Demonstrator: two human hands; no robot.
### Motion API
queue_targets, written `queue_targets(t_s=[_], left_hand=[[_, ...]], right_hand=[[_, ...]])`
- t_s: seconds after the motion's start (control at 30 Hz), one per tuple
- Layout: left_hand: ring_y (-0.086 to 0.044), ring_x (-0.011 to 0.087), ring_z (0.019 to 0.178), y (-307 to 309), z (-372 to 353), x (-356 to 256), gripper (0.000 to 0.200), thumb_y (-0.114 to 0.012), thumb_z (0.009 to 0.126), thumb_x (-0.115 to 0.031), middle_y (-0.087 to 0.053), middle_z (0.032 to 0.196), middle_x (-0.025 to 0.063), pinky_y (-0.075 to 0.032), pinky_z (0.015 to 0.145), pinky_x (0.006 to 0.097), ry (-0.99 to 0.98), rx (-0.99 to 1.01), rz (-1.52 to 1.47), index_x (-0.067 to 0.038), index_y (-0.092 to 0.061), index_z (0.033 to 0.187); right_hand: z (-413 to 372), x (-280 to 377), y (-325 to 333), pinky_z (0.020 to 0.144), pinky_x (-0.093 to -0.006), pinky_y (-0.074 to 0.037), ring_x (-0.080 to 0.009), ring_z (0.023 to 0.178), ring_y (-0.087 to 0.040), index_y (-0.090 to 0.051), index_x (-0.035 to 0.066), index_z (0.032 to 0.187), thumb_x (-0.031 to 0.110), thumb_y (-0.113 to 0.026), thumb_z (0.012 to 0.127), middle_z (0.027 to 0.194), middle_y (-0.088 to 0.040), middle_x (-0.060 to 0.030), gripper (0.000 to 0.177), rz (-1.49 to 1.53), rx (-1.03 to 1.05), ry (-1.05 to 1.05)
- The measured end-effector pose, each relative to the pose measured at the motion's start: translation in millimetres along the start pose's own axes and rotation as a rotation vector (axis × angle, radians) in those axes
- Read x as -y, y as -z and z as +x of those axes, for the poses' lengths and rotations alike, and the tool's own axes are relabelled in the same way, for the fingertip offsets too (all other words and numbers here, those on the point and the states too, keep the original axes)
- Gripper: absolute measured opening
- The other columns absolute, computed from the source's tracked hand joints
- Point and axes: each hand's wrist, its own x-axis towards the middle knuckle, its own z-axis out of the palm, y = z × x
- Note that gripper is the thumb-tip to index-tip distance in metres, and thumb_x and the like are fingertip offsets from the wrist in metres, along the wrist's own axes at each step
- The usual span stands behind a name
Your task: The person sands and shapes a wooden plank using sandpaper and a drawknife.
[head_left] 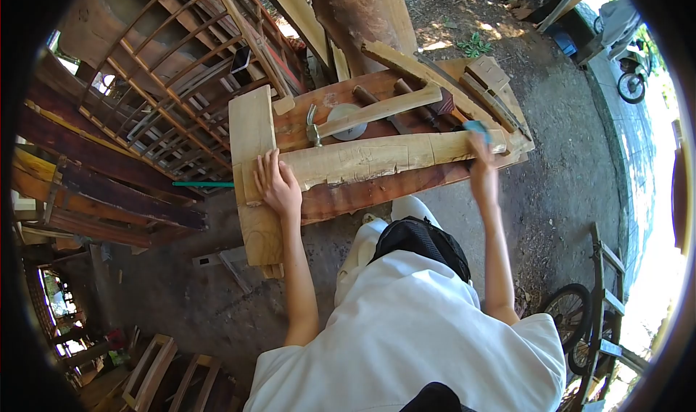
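Left hand (278, 185) spread at one end of the long plank (370, 160), right hand (481, 151) (blurred) gripping something blue (475, 127)

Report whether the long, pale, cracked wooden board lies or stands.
Lying: the cracked board stretches lengthwise across the reddish-brown wooden tabletop.

Obstacle beyond the plank (370, 158): hammer (384, 112)

Before you, a long plank (384, 157) lies lengthwise on the workbench (341, 203); behind it, a hammer (391, 113) lies over a disc (342, 110). A board (255, 133) spans the bench's left end.
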Motion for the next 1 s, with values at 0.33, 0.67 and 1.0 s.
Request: queue_targets(t_s=[0.33,0.67,1.0], left_hand=[[-0.051,0.0315,0.133,1,1,1,0.031,-0.048,0.101,-0.019,-0.061,0.134,0.0073,-0.034,0.111,0.0492,-0.011,0.010,-0.006,-0.011,-0.062,0.128],[-0.052,0.0310,0.133,-2,0,-1,0.031,-0.048,0.100,-0.018,-0.062,0.134,0.0065,-0.035,0.111,0.0497,0.026,-0.004,0.002,-0.012,-0.063,0.127],[-0.051,0.0318,0.133,3,0,0,0.031,-0.048,0.101,-0.019,-0.061,0.135,0.0073,-0.034,0.112,0.0500,-0.005,0.023,0.003,-0.011,-0.062,0.128]], right_hand=[[-14,100,-39,0.123,-0.0509,-0.022,-0.0301,0.144,-0.038,-0.059,0.004,0.135,-0.019,-0.047,0.072,0.149,-0.050,-0.0136,0.068,0.369,0.412,0.491],[11,-30,19,0.122,-0.0461,-0.026,-0.0288,0.141,-0.043,-0.061,0.004,0.130,-0.014,-0.042,0.085,0.146,-0.053,-0.0121,0.053,0.029,-0.099,-0.046],[-16,121,-61,0.122,-0.0488,-0.026,-0.0307,0.141,-0.042,-0.061,0.001,0.130,-0.004,-0.062,0.077,0.145,-0.053,-0.0147,0.053,0.409,0.405,0.500]])
